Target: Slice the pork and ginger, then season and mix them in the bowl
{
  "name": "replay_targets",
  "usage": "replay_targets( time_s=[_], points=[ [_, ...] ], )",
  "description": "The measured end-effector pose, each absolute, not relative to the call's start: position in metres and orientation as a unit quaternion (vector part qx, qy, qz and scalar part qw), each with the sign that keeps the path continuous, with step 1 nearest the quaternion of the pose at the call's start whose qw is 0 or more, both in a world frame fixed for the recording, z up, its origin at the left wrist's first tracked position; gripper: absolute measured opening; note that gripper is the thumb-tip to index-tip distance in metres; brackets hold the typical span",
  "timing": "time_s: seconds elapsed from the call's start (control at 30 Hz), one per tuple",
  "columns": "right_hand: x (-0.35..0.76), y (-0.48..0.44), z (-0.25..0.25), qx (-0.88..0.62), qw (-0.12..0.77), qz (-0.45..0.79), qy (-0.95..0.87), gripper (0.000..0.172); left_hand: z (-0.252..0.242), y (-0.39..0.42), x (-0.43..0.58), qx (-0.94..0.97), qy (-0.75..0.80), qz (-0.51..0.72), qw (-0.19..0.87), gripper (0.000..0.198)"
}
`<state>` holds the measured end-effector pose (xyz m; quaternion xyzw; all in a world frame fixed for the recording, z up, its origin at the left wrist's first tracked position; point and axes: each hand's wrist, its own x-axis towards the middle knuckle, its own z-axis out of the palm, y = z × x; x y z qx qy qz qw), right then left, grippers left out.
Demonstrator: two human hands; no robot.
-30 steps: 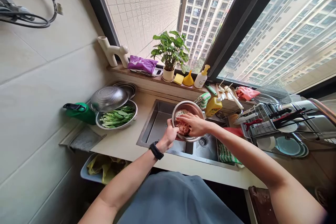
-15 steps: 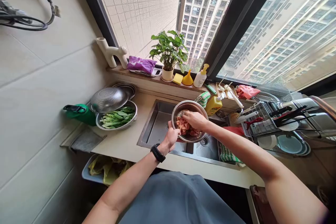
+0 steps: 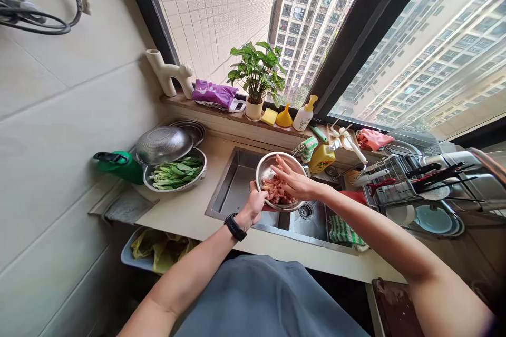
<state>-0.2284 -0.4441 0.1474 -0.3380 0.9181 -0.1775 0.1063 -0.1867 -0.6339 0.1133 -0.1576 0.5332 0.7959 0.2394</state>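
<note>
My left hand (image 3: 256, 203) grips the near left rim of a round metal bowl (image 3: 262, 164), holding it over the sink (image 3: 237, 181). Inside the bowl lie pieces of raw meat (image 3: 278, 192). Above the meat is my right hand (image 3: 294, 180), its fingers stretched out and spread, with nothing held in it. Whether its lower edge touches the meat or the bowl's rim I cannot tell. A black watch (image 3: 235, 227) is on my left wrist.
Left on the counter (image 3: 185, 216) stand a bowl of leafy greens (image 3: 177, 174), a metal strainer (image 3: 164, 145) and a green container (image 3: 120, 166). A yellow bottle (image 3: 322, 158) is behind the sink. Right is a dish rack (image 3: 395, 181). A potted plant (image 3: 256, 76) stands on the sill.
My right hand has lifted out of the meat, and its fingers have gone from curled in to spread out. The bowl, still in my left hand, has shifted slightly left.
</note>
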Motion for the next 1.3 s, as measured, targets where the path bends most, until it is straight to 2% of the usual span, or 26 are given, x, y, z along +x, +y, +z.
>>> replay_targets(
  time_s=[0.07, 0.2, 0.3, 0.4, 0.53, 0.73, 0.8, 0.83, 0.93, 0.97, 1.0, 1.13, 1.17, 1.3],
  points=[
    [-0.233, -0.449, 0.138, -0.323, 0.073, -0.190, 0.924, 0.068, 0.116, -0.632, -0.187, -0.153, 0.537, 0.794, 0.241, 0.048],
    [-0.233, -0.452, 0.130, -0.357, 0.099, -0.171, 0.913, 0.051, 0.122, -0.634, -0.191, -0.147, 0.536, 0.796, 0.239, 0.046],
    [-0.225, -0.440, 0.145, -0.382, 0.104, -0.209, 0.894, 0.038, 0.122, -0.641, -0.194, -0.151, 0.537, 0.796, 0.235, 0.047],
    [-0.219, -0.427, 0.159, -0.351, 0.071, -0.248, 0.900, 0.034, 0.121, -0.645, -0.194, -0.157, 0.542, 0.793, 0.229, 0.050],
    [-0.218, -0.427, 0.153, -0.305, -0.013, -0.224, 0.925, 0.037, 0.121, -0.644, -0.192, -0.157, 0.541, 0.795, 0.225, 0.052],
    [-0.225, -0.439, 0.146, -0.280, -0.049, -0.268, 0.921, 0.025, 0.124, -0.641, -0.192, -0.150, 0.539, 0.799, 0.219, 0.052],
    [-0.223, -0.442, 0.148, -0.245, -0.045, -0.238, 0.939, 0.024, 0.125, -0.640, -0.192, -0.149, 0.539, 0.800, 0.217, 0.052],
    [-0.221, -0.444, 0.149, -0.231, -0.028, -0.207, 0.950, 0.030, 0.126, -0.639, -0.192, -0.149, 0.540, 0.800, 0.213, 0.051],
    [-0.213, -0.453, 0.143, -0.180, 0.033, -0.097, 0.978, 0.076, 0.125, -0.637, -0.193, -0.141, 0.546, 0.802, 0.195, 0.050],
    [-0.212, -0.455, 0.140, -0.153, 0.052, -0.068, 0.984, 0.084, 0.125, -0.636, -0.193, -0.134, 0.550, 0.803, 0.188, 0.050],
    [-0.212, -0.457, 0.137, -0.126, 0.071, -0.045, 0.989, 0.083, 0.124, -0.636, -0.193, -0.125, 0.553, 0.803, 0.184, 0.051],
    [-0.227, -0.453, 0.137, -0.095, 0.137, -0.009, 0.986, 0.035, 0.123, -0.635, -0.193, -0.095, 0.563, 0.789, 0.228, 0.054],
    [-0.232, -0.451, 0.141, -0.099, 0.137, -0.007, 0.986, 0.027, 0.123, -0.635, -0.193, -0.094, 0.563, 0.783, 0.246, 0.053],
    [-0.243, -0.449, 0.160, -0.175, 0.068, -0.021, 0.982, 0.025, 0.126, -0.633, -0.197, -0.094, 0.561, 0.777, 0.270, 0.049]
  ],
)
